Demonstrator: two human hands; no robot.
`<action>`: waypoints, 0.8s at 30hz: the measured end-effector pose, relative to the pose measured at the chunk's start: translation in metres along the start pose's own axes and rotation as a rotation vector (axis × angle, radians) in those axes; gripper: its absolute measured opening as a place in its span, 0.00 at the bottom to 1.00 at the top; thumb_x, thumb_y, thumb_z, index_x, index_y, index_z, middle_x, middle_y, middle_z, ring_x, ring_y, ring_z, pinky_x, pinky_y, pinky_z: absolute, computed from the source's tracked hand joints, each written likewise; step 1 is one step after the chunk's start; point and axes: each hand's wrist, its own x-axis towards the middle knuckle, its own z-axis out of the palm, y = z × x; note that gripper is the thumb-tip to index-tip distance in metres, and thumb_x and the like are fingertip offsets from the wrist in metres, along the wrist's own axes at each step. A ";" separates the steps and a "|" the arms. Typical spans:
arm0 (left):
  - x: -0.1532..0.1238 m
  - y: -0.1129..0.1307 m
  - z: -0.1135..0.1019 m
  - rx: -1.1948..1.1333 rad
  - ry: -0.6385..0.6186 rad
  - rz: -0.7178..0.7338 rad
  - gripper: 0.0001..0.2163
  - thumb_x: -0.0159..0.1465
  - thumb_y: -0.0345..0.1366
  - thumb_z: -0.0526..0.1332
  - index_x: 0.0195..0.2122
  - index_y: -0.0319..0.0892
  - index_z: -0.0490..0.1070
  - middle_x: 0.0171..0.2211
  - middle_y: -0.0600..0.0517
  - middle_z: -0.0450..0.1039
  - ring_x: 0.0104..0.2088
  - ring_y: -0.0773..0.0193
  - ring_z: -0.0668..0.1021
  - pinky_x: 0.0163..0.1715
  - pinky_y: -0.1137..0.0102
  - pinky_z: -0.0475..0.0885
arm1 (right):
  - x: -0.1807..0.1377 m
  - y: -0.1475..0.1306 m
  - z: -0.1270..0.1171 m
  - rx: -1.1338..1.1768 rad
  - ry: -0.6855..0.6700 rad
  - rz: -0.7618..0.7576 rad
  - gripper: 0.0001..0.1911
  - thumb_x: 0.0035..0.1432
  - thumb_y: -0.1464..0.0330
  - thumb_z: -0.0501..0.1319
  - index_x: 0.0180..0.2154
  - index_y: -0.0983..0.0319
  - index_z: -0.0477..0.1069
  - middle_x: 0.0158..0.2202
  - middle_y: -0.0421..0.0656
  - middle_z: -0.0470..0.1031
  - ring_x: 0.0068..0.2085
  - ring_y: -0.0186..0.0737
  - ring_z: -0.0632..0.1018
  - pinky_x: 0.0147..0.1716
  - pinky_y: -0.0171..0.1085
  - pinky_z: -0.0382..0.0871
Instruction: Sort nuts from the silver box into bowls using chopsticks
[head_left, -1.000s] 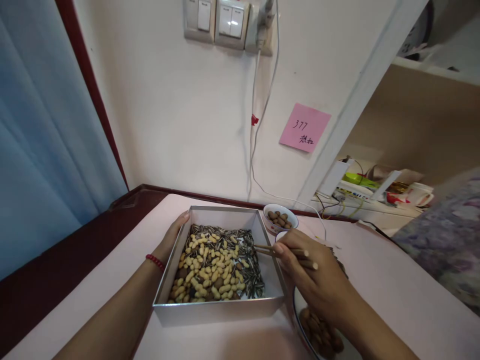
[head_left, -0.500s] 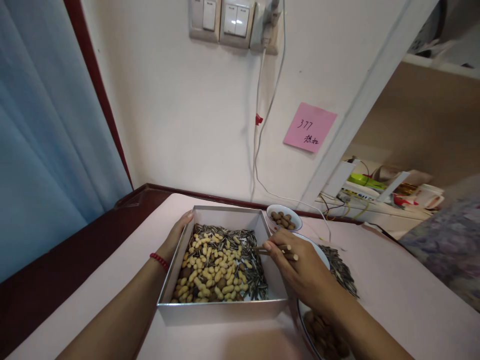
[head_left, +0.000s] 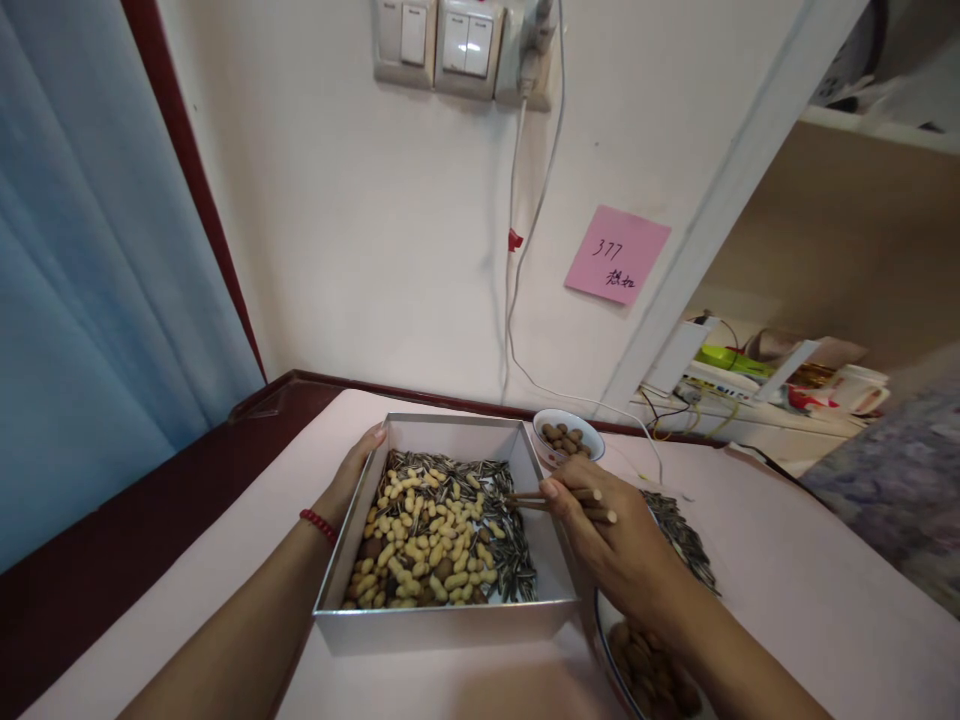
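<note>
My left hand (head_left: 358, 468) grips the left wall of a white box (head_left: 450, 632), its fingertips at the far left corner. Inside lie peanuts (head_left: 442, 530) heaped over striped sunflower seeds (head_left: 517, 560), with a few round brown nuts (head_left: 444, 568) among them. My right hand (head_left: 600, 520) is closed around a pair of wooden chopsticks (head_left: 536, 498) above the box's right wall. The chopstick tips point left, over the seeds near the right side. Whether anything is pinched between the tips is too small to tell.
A small bowl of round brown nuts (head_left: 568, 440) stands behind the box. At lower right is another bowl with brown nuts (head_left: 645, 670), partly under my right arm. A sunflower seed pile (head_left: 686, 540) lies right of my hand. A white cable (head_left: 600, 398) hangs down the wall.
My right hand has moved slightly to the right with the chopsticks, drawing their tips a little toward the box's right wall. My left hand stays on the box.
</note>
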 end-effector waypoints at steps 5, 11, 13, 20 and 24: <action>0.000 0.000 0.000 0.021 -0.002 0.023 0.19 0.57 0.44 0.66 0.48 0.43 0.74 0.34 0.51 0.82 0.37 0.51 0.83 0.35 0.65 0.76 | 0.004 0.000 0.003 0.010 0.001 0.001 0.18 0.70 0.60 0.51 0.28 0.59 0.63 0.28 0.39 0.66 0.30 0.37 0.68 0.32 0.37 0.60; -0.001 0.001 0.001 0.018 -0.008 -0.006 0.19 0.56 0.44 0.67 0.47 0.42 0.74 0.33 0.49 0.82 0.38 0.48 0.82 0.35 0.63 0.76 | 0.007 0.003 0.010 -0.003 0.013 -0.027 0.18 0.70 0.61 0.51 0.27 0.59 0.62 0.27 0.39 0.65 0.29 0.37 0.68 0.31 0.37 0.58; -0.002 0.001 0.002 0.008 -0.015 -0.015 0.19 0.57 0.44 0.66 0.47 0.42 0.74 0.34 0.48 0.82 0.39 0.47 0.82 0.37 0.62 0.76 | 0.006 0.004 0.010 -0.001 0.026 -0.034 0.18 0.70 0.61 0.51 0.26 0.59 0.61 0.26 0.38 0.64 0.29 0.36 0.67 0.31 0.37 0.58; -0.001 0.002 0.003 0.018 0.015 0.014 0.19 0.54 0.44 0.69 0.44 0.42 0.74 0.32 0.51 0.81 0.36 0.50 0.83 0.35 0.65 0.76 | -0.001 0.005 0.004 0.009 0.067 -0.037 0.19 0.70 0.61 0.51 0.26 0.59 0.60 0.26 0.38 0.64 0.28 0.36 0.67 0.30 0.37 0.59; 0.000 0.002 0.002 0.042 0.024 0.030 0.16 0.54 0.43 0.69 0.41 0.41 0.74 0.28 0.53 0.80 0.33 0.53 0.82 0.33 0.67 0.75 | -0.013 -0.010 -0.010 0.022 0.125 -0.059 0.18 0.70 0.63 0.52 0.26 0.59 0.63 0.25 0.38 0.65 0.27 0.35 0.68 0.28 0.36 0.60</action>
